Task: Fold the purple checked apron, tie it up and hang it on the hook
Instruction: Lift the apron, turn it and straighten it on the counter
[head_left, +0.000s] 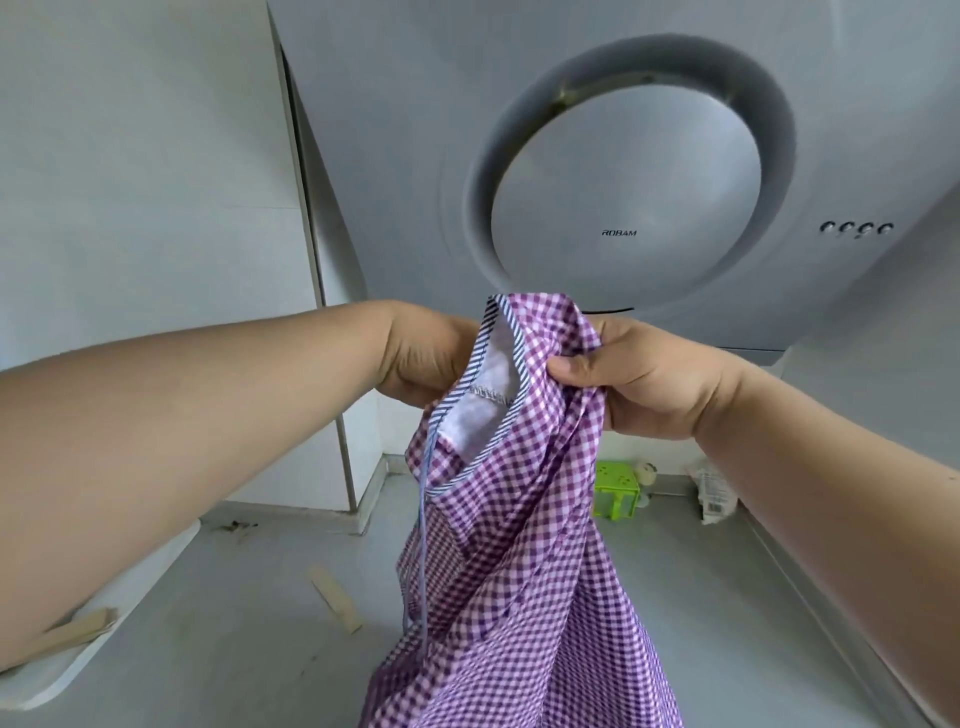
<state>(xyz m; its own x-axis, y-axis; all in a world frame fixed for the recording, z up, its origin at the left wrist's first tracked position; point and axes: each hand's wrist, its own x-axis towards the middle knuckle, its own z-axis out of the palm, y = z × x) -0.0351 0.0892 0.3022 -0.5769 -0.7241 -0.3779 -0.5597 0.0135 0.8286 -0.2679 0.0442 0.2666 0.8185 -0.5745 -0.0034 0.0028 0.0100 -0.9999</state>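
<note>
Head: apron (519, 519) bottom cropped (hook unseen)

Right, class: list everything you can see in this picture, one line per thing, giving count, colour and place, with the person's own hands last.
Apron: one, purple checked, held up at centre, hanging down.
Range hood: one, grey, round panel, behind the apron.
Green plastic item: one, on the counter, right of the apron.
White packet: one, on the counter, far right.
Counter: one, grey, below.
Left hand: grips the apron's top edge.
Right hand: pinches the apron's top.
</note>
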